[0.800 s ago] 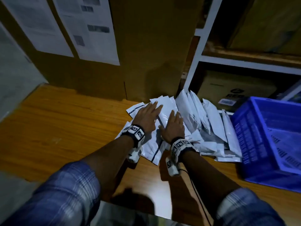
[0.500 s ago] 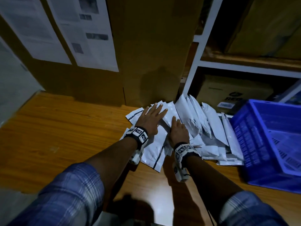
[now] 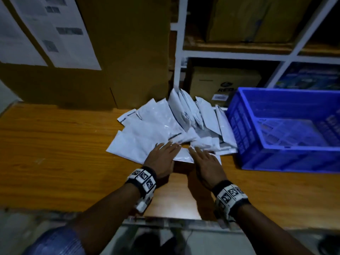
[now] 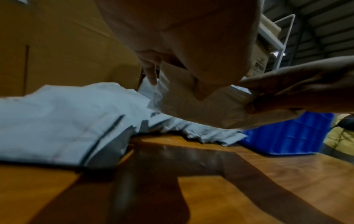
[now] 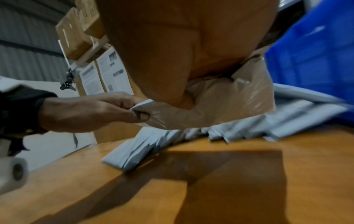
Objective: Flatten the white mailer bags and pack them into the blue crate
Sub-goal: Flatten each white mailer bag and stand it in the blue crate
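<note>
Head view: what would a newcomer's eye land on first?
The fanned heap of white mailer bags at the back of the wooden table, against the cardboard box. Both hands, left hand and right hand, pinch one mailer at the heap's near edge. The blue crate sits to the right, no mailers visible inside.

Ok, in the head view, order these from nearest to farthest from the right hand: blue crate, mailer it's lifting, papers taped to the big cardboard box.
From the right hand:
1. Lifted mailer, in its grip, shared with the left hand.
2. Blue crate, on the table to its right.
3. Taped papers, far up on the left, on the cardboard box.
</note>
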Motion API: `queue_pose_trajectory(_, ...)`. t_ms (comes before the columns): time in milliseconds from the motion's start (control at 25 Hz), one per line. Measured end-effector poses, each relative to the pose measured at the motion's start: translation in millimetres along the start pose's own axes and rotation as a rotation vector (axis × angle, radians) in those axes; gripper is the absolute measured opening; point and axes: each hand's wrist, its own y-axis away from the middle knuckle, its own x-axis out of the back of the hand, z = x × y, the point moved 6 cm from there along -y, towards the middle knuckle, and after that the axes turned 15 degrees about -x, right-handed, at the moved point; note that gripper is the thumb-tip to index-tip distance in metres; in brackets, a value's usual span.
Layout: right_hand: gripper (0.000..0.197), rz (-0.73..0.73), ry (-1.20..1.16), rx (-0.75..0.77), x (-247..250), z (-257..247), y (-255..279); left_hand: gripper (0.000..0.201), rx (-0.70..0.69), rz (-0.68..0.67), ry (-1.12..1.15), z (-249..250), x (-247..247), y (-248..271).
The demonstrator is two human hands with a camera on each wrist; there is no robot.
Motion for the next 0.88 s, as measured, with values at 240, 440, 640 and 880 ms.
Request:
queue_pose_trajectory(240, 0.08, -0.164, -0.032, -0.065, -66.8, 40.1, 72.8, 0.08, 0.148, -0.143, 0.116, 82.6, -70.4, 31.2)
queue_pose_trajectory(440, 0.061, -0.127, -0.114, -0.08, -96.2, 44.2, 83.7, 0.077, 0.225, -0.037, 0.091, 100.9, -91.8, 33.9)
queue_pose_trajectory(640, 0.054, -0.088, -0.146, -0.113, -90.1, 41.2, 78.6, 0.061, 0.341, -0.021, 0.109, 100.2, -113.4, 25.1)
queue_pose_trajectory(880, 0.055, 0.027, -0.059, -0.217, -87.2, 43.0, 69.4, 0.059, 0.35, 0.021, 0.134, 99.6, -121.0, 26.7)
